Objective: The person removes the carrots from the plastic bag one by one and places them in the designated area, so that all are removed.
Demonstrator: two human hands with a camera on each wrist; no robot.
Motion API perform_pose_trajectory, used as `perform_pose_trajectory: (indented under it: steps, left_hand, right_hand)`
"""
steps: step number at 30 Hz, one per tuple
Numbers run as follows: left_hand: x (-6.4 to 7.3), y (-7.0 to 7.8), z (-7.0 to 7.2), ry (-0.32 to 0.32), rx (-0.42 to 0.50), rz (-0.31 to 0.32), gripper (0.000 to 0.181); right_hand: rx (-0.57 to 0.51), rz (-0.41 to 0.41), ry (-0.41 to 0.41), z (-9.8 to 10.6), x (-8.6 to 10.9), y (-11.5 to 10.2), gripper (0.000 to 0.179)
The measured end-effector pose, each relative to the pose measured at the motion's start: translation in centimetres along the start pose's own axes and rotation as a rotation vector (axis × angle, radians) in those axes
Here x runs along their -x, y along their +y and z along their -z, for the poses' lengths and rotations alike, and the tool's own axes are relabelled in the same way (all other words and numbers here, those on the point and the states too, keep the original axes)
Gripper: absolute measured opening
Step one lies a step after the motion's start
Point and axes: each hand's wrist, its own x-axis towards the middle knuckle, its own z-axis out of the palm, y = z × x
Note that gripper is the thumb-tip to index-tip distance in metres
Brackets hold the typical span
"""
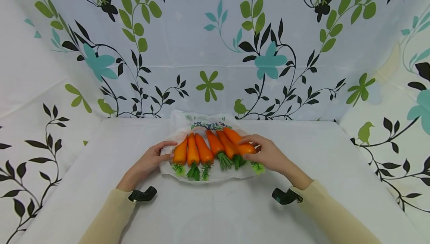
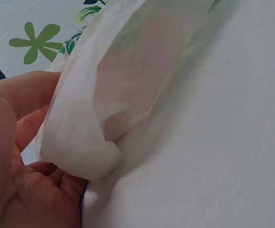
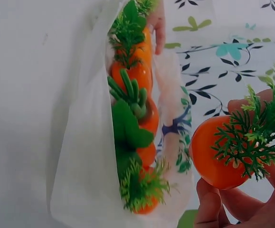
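Observation:
Several orange toy carrots (image 1: 203, 149) with green tops lie side by side on a thin white sheet (image 1: 198, 180) with a printed pattern. At its left end is my left hand (image 1: 156, 158), fingers and thumb around the edge beside the leftmost carrot. The left wrist view shows the thin white sheet (image 2: 78, 128) standing up in front of the fingers, hiding their tips. On the right, my right hand (image 1: 265, 153) grips a carrot (image 1: 246, 148). Seen from the right wrist, this carrot (image 3: 211, 152) sits between thumb and fingers, its leafy top towards the camera.
A white table (image 1: 215, 214) spreads around the sheet. Behind it hangs a cloth backdrop (image 1: 188, 31) with leaves, flowers and birds, continuing along both sides. Each wrist wears a black strap device (image 1: 142, 194).

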Motion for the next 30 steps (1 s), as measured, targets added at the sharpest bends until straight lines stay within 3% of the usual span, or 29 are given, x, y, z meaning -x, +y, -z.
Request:
perform_pose_trajectory:
  steps: [15, 30]
  left_hand:
    - [-0.2, -0.3, 0.2, -0.006, -0.012, 0.0, 0.049]
    - [-0.1, -0.5, 0.2, -0.007, 0.0, 0.016, 0.049]
  right_hand:
    - [0.058, -0.084, 0.089, 3.2, 2.1, 2.9, 0.035]
    - [0.045, -0.244, 0.111, 3.6, 2.9, 6.1, 0.041]
